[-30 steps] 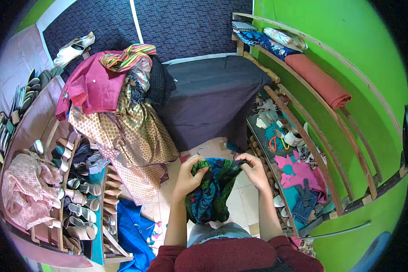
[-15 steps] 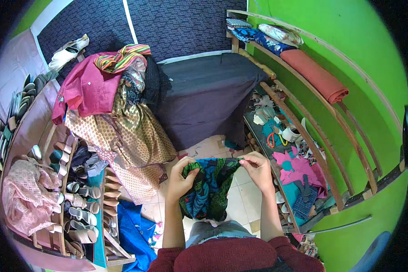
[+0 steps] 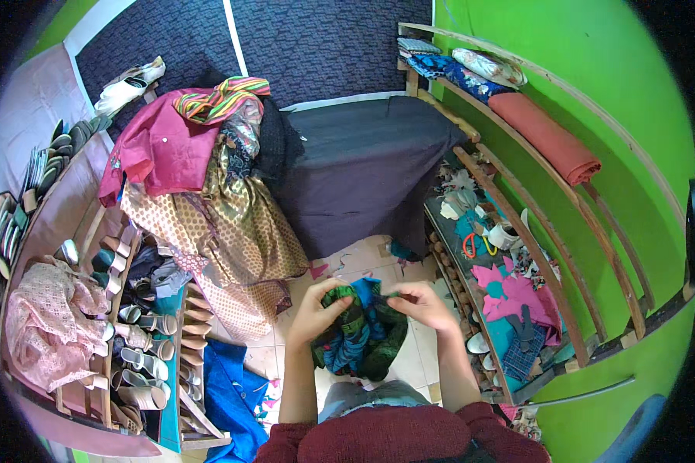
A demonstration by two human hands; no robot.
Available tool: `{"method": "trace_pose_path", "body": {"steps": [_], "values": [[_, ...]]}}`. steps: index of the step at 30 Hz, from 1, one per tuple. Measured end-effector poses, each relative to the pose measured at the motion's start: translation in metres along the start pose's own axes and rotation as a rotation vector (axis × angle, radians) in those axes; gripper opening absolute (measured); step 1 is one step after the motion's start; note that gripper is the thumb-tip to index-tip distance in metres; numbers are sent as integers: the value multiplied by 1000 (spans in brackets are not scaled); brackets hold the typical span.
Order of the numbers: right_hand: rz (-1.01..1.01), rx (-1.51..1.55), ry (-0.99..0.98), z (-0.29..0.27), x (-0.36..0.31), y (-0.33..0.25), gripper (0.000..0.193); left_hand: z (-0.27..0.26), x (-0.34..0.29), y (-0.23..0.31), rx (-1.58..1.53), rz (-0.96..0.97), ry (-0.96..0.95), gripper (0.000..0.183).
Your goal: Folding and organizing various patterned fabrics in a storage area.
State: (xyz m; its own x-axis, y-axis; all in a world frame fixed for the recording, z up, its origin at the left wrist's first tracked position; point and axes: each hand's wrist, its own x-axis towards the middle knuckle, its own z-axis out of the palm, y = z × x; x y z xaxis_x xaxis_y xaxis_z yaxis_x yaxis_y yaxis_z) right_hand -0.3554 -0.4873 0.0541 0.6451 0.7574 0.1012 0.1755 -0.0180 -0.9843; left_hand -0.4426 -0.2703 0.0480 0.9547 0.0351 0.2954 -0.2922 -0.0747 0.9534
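Observation:
A patterned cloth (image 3: 353, 332) in green, blue and black hangs in folds in front of my body, above the tiled floor. On its left side my left hand (image 3: 320, 312) is closed, with the thumb pressing a green bunched part of the cloth against the fingers. Pinched between the thumb and fingers of my right hand (image 3: 423, 305) is the cloth's upper right edge. The middle of the cloth sags between the two hands, and its lower part is bunched. Whether it is a finished garment or a loose piece, I cannot tell.
Clothes, among them a gold patterned skirt (image 3: 247, 239), are heaped at the left of a dark-covered table (image 3: 363, 154). A shoe rack (image 3: 158, 370) stands at left. Orange-handled scissors (image 3: 469, 245) and pink cloth scraps (image 3: 510, 293) lie on the right shelf. Blue cloth (image 3: 228, 386) lies on the floor.
My hands have come closer together, the right one moving left and slightly down. The cloth, stretched between them before, now sags and folds in the middle. The view has shifted slightly.

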Motion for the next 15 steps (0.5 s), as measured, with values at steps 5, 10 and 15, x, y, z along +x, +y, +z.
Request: {"method": "trace_pose_path", "body": {"steps": [5,10,15], "values": [[-39,557,553,-22,13,17,11,-35,-4,-13,608,-86,700,18],[-99,563,1070,-55,22,69,14,-52,-13,-27,478,-299,806,16],[-47,292,684,29,14,-4,17,-14,-14,-15,-285,-153,526,16]]}}
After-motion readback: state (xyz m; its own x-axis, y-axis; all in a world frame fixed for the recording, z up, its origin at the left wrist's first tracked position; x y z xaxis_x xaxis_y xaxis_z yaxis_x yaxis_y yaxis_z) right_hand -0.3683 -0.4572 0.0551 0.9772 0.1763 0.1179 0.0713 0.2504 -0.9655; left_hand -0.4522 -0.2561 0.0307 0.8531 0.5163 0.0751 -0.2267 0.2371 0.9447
